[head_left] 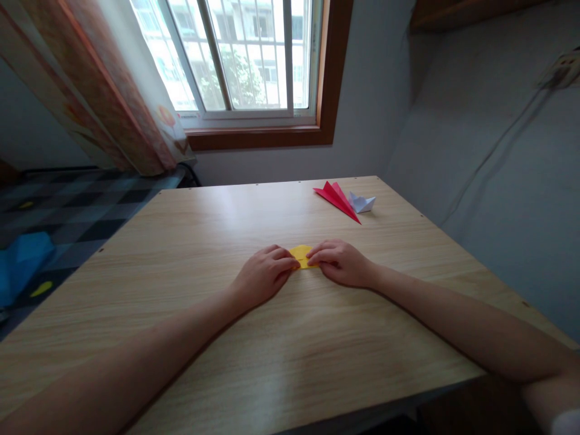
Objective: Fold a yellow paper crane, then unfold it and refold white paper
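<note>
A small piece of folded yellow paper (301, 256) lies on the wooden table, between my two hands. My left hand (268, 269) grips its left side, with the fingers bent over the edge. On the right side, my right hand (341, 262) pinches the paper, fingertips and thumb close together on it. Both hands rest low over the tabletop and partly cover the paper's ends. A short dark line, perhaps a crease or slit, shows near its middle.
Toward the back right of the table (199, 338) lie a red paper plane (336, 199) and a white paper boat (362, 203), close together. A window (244, 60) and curtain (109, 84) are behind. A wall with a hanging cable (493, 148) stands to the right.
</note>
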`<state>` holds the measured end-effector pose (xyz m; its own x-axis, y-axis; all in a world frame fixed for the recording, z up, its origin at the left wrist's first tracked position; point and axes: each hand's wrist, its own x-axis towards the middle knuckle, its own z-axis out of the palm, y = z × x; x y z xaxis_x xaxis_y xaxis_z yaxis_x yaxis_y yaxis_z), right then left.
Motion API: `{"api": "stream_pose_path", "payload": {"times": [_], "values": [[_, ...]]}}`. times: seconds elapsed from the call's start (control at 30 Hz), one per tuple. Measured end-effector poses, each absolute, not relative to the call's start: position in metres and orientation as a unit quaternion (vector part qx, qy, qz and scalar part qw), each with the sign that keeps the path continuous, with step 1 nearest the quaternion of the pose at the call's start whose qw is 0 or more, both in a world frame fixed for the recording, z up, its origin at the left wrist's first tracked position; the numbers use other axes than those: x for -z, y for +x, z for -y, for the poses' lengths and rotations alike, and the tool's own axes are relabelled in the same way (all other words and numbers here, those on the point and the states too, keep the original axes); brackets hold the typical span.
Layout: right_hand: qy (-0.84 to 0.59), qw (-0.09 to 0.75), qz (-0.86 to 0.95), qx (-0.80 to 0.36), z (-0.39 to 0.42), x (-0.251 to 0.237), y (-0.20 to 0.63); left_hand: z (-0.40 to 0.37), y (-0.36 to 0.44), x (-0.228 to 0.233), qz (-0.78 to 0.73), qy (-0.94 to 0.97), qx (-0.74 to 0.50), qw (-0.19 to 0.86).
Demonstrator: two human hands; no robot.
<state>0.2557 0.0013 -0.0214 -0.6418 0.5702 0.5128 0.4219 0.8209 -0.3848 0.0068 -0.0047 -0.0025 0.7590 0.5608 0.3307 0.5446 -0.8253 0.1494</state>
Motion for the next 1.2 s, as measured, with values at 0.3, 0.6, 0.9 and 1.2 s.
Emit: {"api": "stream_pose_path", "payload": {"times": [0.3,0.6,0.9,1.2], "values": [[-0.399,0.299,0.863,-0.084,-0.0064,0.0263,0.2554,0.0021,0.0049,0.0078,-0.272,0.943,-0.185,0.048],[-0.416,0.252,0.872,-0.062,-0.0084,0.0305,0.2547,0.0013,0.005,0.0082,-0.272,0.948,-0.162,0.038],[-0.411,0.239,0.877,-0.064,-0.0081,0.0287,0.2552,0.0003,0.0046,0.0097,-0.264,0.949,-0.168,0.039],[-0.407,0.26,0.872,-0.079,-0.0064,0.0269,0.2547,0.0025,0.005,0.0069,-0.253,0.953,-0.165,0.035]]}}
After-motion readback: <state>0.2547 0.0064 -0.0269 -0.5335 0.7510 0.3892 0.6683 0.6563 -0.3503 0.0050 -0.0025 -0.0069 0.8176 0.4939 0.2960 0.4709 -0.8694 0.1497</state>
